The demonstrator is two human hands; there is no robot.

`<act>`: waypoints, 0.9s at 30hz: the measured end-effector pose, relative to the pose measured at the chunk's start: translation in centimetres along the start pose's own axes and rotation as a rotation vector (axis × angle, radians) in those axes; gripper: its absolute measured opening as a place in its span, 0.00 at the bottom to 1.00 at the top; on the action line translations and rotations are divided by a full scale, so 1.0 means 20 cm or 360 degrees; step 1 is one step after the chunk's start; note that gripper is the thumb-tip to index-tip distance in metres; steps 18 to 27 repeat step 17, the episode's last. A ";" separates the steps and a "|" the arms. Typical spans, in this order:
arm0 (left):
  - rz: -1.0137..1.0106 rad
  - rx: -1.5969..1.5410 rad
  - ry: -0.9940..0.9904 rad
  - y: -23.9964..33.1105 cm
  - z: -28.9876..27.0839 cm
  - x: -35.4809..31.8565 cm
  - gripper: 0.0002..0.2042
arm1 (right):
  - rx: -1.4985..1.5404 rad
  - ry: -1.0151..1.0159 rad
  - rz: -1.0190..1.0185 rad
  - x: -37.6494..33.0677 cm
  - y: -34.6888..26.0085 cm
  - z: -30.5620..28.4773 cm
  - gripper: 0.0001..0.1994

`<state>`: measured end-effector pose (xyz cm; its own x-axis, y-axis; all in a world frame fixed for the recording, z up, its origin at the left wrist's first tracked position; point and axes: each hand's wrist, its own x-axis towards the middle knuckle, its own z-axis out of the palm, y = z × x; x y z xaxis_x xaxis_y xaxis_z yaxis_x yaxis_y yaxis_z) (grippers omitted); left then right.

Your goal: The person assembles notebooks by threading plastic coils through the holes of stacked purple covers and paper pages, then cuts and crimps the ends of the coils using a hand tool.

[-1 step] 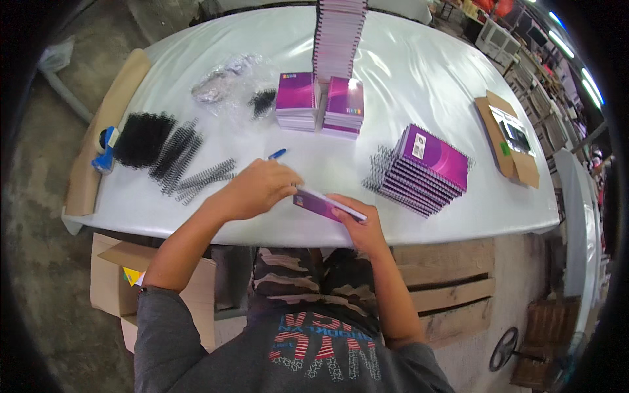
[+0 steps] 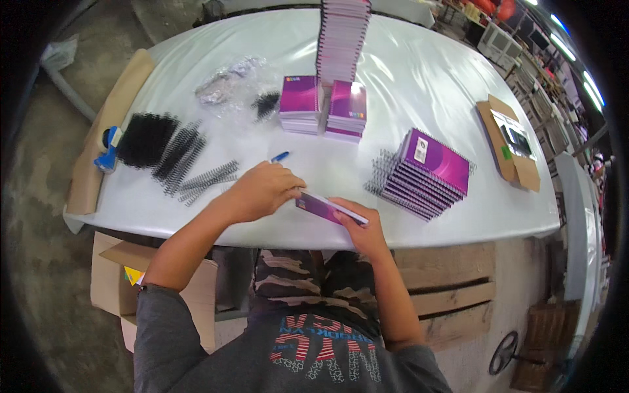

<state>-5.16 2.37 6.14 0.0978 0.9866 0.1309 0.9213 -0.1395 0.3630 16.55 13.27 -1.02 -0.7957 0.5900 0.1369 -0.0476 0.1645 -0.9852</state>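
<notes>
A small purple-covered notebook (image 2: 320, 208) is held near the table's front edge, its white page edges facing up. My right hand (image 2: 365, 230) grips its right end, thumb on the cover. At its left end my left hand (image 2: 263, 190) has its fingers pinched together; what they hold, if anything, is hidden. Just beyond that hand a blue pen (image 2: 280, 157) shows; I cannot tell whether they touch. Loose black spiral coils (image 2: 209, 180) lie left of my left hand, near a denser pile of coils (image 2: 147, 139). To the right stands a stack of purple spiral notebooks (image 2: 438, 160).
Two short notebook stacks, one left (image 2: 299, 98) and one right (image 2: 346, 105), stand before a tall notebook stack (image 2: 344, 42). Crumpled clear plastic (image 2: 229, 82) lies far left. A blue tape dispenser (image 2: 107, 157) sits at the left edge, a cardboard piece (image 2: 508, 147) at the right.
My left fingertips have come down slightly onto the notebook's left end. My right hand keeps its grip. The whole view has shifted a little.
</notes>
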 end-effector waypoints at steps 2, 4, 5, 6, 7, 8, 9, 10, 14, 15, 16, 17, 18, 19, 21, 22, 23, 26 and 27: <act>0.0060 0.0141 0.0142 0.05 -0.01 0.02 0.07 | -0.0064 -0.0006 -0.0062 -0.01 0.00 0.01 0.14; 0.0088 0.0306 0.0276 0.08 0.00 0.02 0.07 | -0.0058 0.0002 -0.0088 -0.02 0.00 0.01 0.13; 0.0192 0.0406 0.0276 0.08 0.02 0.02 0.08 | -0.0067 0.0061 -0.0077 -0.03 0.00 0.01 0.13; 0.0307 0.0484 0.0269 0.09 0.03 0.03 0.09 | -0.0061 0.0034 -0.0093 -0.04 0.02 0.01 0.13; 0.0285 0.0503 0.0278 0.10 0.01 0.03 0.09 | -0.0092 0.0040 -0.0181 -0.04 0.04 0.01 0.13; 0.0252 0.0658 0.0144 0.12 -0.01 0.03 0.13 | -0.0127 0.0050 -0.0253 -0.05 0.05 0.02 0.13; 0.0223 0.0809 0.0006 0.13 -0.02 0.03 0.17 | -0.0126 0.0037 -0.0255 -0.06 0.05 0.04 0.13; 0.0217 0.0810 0.0007 0.14 -0.02 0.02 0.17 | -0.0160 0.0095 -0.0291 -0.07 0.05 0.07 0.13; 0.0058 0.0571 0.0645 0.10 0.30 -0.14 0.41 | -0.0196 0.0186 -0.0442 -0.12 0.08 0.15 0.13; -0.0071 0.0378 0.0613 0.09 0.43 -0.24 0.47 | -0.0186 0.0191 -0.0428 -0.14 0.08 0.18 0.13; -0.0003 0.0445 0.0321 0.11 0.52 -0.36 0.49 | -0.0170 0.0245 -0.0432 -0.15 0.07 0.18 0.13; 0.0013 0.0424 0.0313 0.12 0.54 -0.34 0.49 | -0.0165 0.0308 -0.0435 -0.16 0.06 0.18 0.13; 0.0013 0.0424 0.0313 0.12 0.54 -0.34 0.49 | -0.0165 0.0308 -0.0435 -0.16 0.06 0.18 0.13; 0.0013 0.0424 0.0313 0.12 0.54 -0.34 0.49 | -0.0165 0.0308 -0.0435 -0.16 0.06 0.18 0.13; 0.0013 0.0424 0.0313 0.12 0.54 -0.34 0.49 | -0.0165 0.0308 -0.0435 -0.16 0.06 0.18 0.13; 0.0013 0.0424 0.0313 0.12 0.54 -0.34 0.49 | -0.0165 0.0308 -0.0435 -0.16 0.06 0.18 0.13; 0.0013 0.0424 0.0313 0.12 0.54 -0.34 0.49 | -0.0165 0.0308 -0.0435 -0.16 0.06 0.18 0.13; 0.0013 0.0424 0.0313 0.12 0.54 -0.34 0.49 | -0.0165 0.0308 -0.0435 -0.16 0.06 0.18 0.13; 0.0013 0.0424 0.0313 0.12 0.54 -0.34 0.49 | -0.0165 0.0308 -0.0435 -0.16 0.06 0.18 0.13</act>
